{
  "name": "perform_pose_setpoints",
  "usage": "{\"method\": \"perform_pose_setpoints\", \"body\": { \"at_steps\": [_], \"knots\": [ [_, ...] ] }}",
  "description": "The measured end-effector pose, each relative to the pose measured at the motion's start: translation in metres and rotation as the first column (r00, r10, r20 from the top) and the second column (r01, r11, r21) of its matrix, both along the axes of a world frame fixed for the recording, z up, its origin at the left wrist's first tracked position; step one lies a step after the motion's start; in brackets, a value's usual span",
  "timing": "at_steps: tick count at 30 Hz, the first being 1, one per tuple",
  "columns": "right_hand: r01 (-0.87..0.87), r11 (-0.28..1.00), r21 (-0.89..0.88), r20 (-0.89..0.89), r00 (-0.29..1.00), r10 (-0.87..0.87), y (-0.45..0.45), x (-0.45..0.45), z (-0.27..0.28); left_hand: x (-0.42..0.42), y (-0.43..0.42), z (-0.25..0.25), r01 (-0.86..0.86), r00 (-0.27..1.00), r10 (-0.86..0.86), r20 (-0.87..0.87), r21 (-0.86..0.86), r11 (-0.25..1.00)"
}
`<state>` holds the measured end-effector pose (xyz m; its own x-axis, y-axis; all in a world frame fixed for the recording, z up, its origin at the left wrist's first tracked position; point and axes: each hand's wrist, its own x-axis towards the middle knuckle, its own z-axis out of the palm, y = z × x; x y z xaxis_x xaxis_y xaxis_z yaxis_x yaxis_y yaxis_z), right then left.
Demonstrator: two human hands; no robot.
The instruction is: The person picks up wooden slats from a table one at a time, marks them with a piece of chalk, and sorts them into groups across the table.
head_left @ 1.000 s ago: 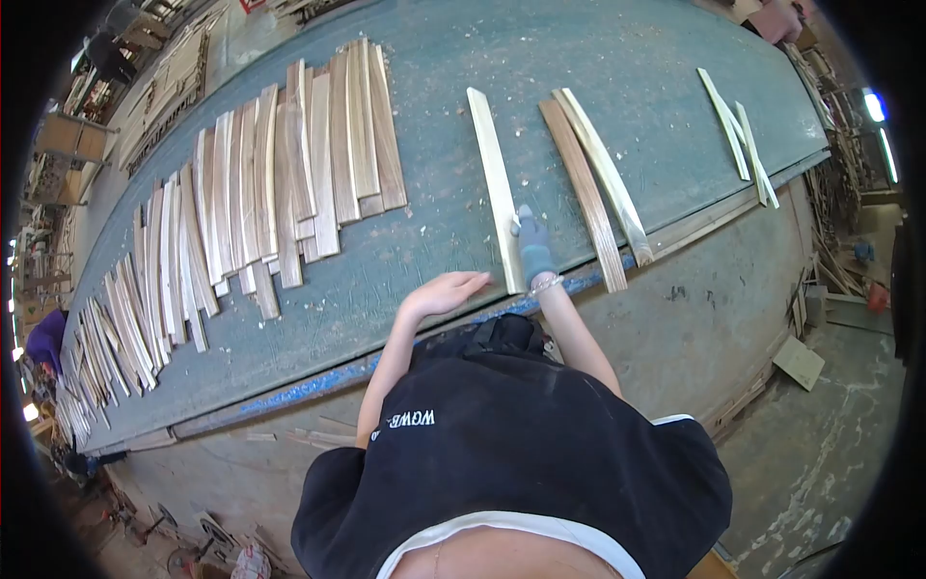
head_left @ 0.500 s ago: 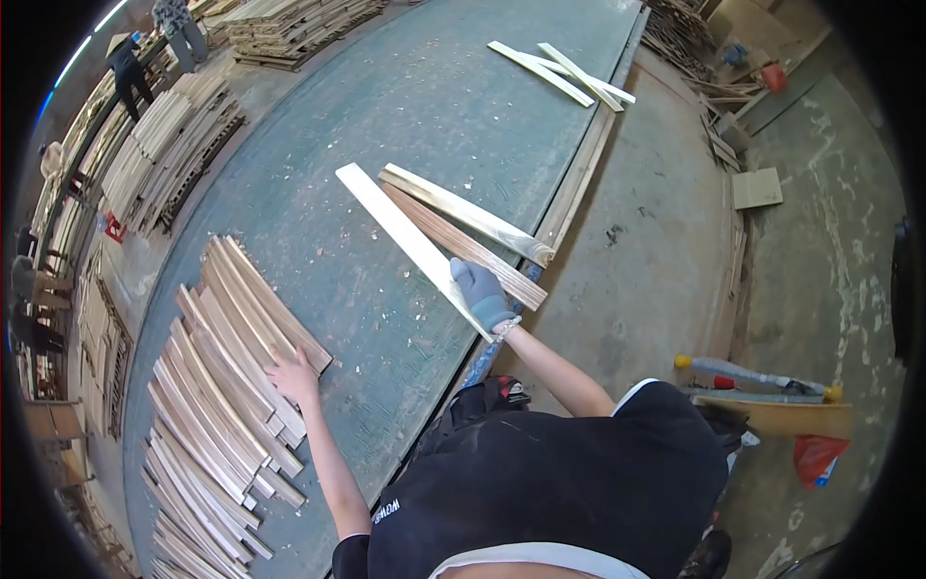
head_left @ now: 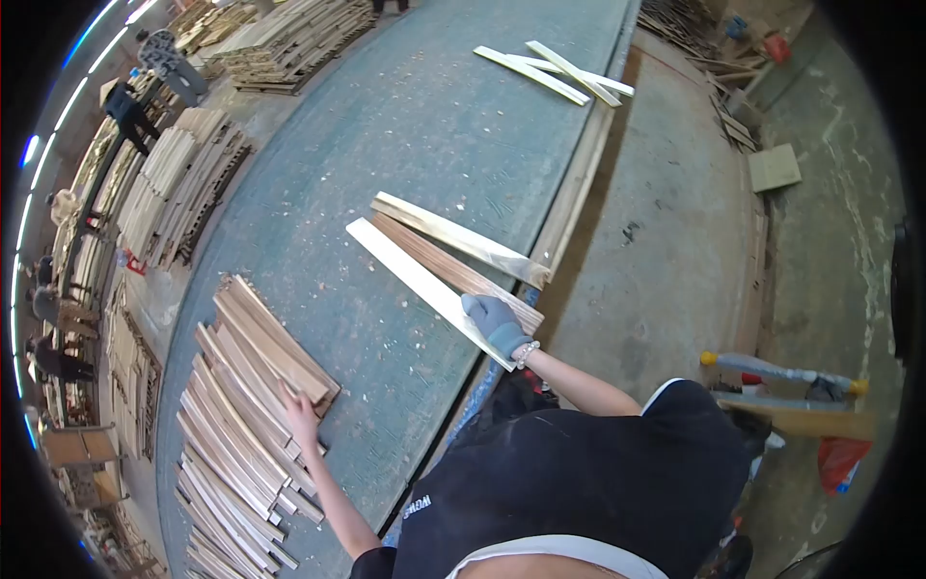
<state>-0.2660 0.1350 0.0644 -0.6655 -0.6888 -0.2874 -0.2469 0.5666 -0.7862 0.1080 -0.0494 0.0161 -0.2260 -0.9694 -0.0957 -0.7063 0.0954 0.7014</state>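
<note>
A row of brown and pale wooden strips (head_left: 246, 415) lies side by side on the blue-green table. My bare left hand (head_left: 301, 410) rests on the strips near their right-hand end, index finger stretched out and the other fingers partly hidden. On my right hand (head_left: 497, 325) is a grey-blue glove, its fingers closed over the near end of a pale wooden strip (head_left: 410, 275). Beside that strip lie a reddish-brown wooden strip (head_left: 439, 259) and another pale strip with a dark patch (head_left: 463, 236), their near ends at the table edge.
Crossed pale strips (head_left: 555, 72) lie farther up the table (head_left: 328, 212), where wood chips are scattered. Wood stacks (head_left: 183, 183) stand on the floor at left, with people (head_left: 130, 114) beyond. A wrapped bar (head_left: 781, 372) and a red bag (head_left: 844, 463) are at right.
My view has shifted, so the table contents appear lower. My left hand's fingers have drawn closer together over the strips. The gloved right hand stays on the pale strip.
</note>
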Motion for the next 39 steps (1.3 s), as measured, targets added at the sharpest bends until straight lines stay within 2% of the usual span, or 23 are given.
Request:
{"method": "perform_pose_setpoints", "body": {
  "at_steps": [1,2,4,7,8,9,11,14,16,17,19,21,24,26,27,29,30,31,33,34,35,37,39],
  "knots": [
    [-0.027,1.0,-0.01,0.007,1.0,0.027,-0.014,-0.008,0.001,-0.015,0.017,0.016,-0.099,0.974,0.137,-0.181,0.205,0.974],
    [-0.043,0.996,-0.08,-0.032,0.999,0.041,-0.03,-0.017,0.003,-0.036,0.038,0.018,-0.151,0.772,0.311,-0.554,0.315,0.937],
    [-0.098,0.981,-0.167,-0.028,0.995,0.095,-0.072,-0.035,0.017,-0.076,0.066,0.035,-0.014,0.461,0.388,-0.798,0.431,0.902],
    [-0.206,0.936,-0.285,0.02,0.975,0.221,-0.187,-0.078,0.029,-0.148,0.092,0.087,0.181,0.208,0.498,-0.842,0.533,0.826],
    [-0.235,0.901,-0.366,-0.007,0.968,0.25,-0.22,-0.086,0.047,-0.164,0.088,0.087,0.298,-0.01,0.606,-0.796,0.576,0.761],
    [-0.309,0.924,-0.224,-0.102,0.951,0.293,-0.264,-0.103,0.042,-0.181,0.081,0.08,0.349,-0.202,0.685,-0.7,0.602,0.718],
    [-0.331,0.94,-0.082,-0.363,0.889,0.281,-0.32,-0.121,0.045,-0.199,0.071,0.036,0.353,-0.286,0.704,-0.65,0.612,0.708],
    [-0.308,0.917,-0.253,-0.17,0.947,0.272,-0.319,-0.125,0.047,-0.216,0.071,0.027,0.213,-0.164,0.732,-0.662,0.7,0.681],
    [-0.377,0.884,-0.277,-0.122,0.926,0.357,-0.275,-0.11,0.042,-0.214,0.081,0.022,0.755,-0.598,0.726,-0.341,0.066,0.653],
    [-0.422,0.855,-0.301,-0.118,0.906,0.406,-0.256,-0.101,0.025,-0.215,0.086,0.028,0.735,-0.616,0.713,-0.336,0.08,0.673],
    [-0.43,0.868,-0.246,0.108,0.878,0.466,-0.221,-0.083,-0.011,-0.219,0.091,0.055,0.488,-0.616,0.703,-0.354,0.529,0.694],
    [-0.395,0.898,-0.192,0.393,0.808,0.439,-0.192,-0.058,-0.038,-0.218,0.094,0.059,0.459,-0.651,0.697,-0.3,0.576,0.677],
    [-0.319,0.923,-0.216,0.695,0.613,0.375,-0.154,-0.025,-0.061,-0.213,0.099,0.058,0.268,-0.484,0.716,-0.503,0.693,0.669],
    [-0.268,0.956,-0.116,0.938,0.288,0.195,-0.132,-0.003,-0.008,-0.223,0.102,0.058,-0.103,0.433,0.699,-0.57,0.739,0.666],
    [-0.273,0.955,-0.115,0.935,0.294,0.197,-0.126,0.0,-0.005,-0.227,0.109,0.049,-0.059,0.531,0.564,-0.632,0.637,0.769],
    [-0.38,0.913,-0.149,0.967,0.135,0.214,-0.117,0.004,-0.004,-0.226,0.125,0.076,0.405,0.809,0.175,-0.561,0.748,0.525],
    [-0.412,0.911,0.024,0.897,0.411,0.162,-0.114,0.003,-0.017,-0.217,0.125,0.067,0.408,0.807,0.175,-0.564,0.747,0.525],
    [-0.411,0.911,0.023,0.895,0.415,0.165,-0.108,-0.004,-0.029,-0.204,0.119,0.049,0.416,0.892,-0.118,-0.436,0.691,0.591],
    [-0.356,0.934,-0.028,0.388,0.857,0.338,-0.09,-0.019,-0.047,-0.175,0.092,0.022,0.499,0.799,-0.601,0.003,0.553,0.667],
    [-0.351,0.936,-0.029,0.38,0.862,0.335,-0.082,-0.025,-0.048,-0.164,0.068,0.048,0.124,0.918,-0.328,0.224,0.621,0.774],
    [-0.256,0.967,-0.021,0.362,0.899,0.246,-0.073,-0.029,-0.049,-0.153,0.063,0.04,-0.259,0.878,0.134,0.46,0.221,0.94],
    [-0.154,0.988,-0.015,0.34,0.928,0.15,-0.063,-0.035,-0.057,-0.116,0.041,0.0,-0.214,0.615,0.374,0.694,-0.31,0.926],
    [-0.113,0.993,-0.037,0.185,0.976,0.118,-0.065,-0.047,-0.073,-0.095,0.033,-0.018,-0.241,0.598,0.41,0.688,-0.333,0.912]
  ]
}}
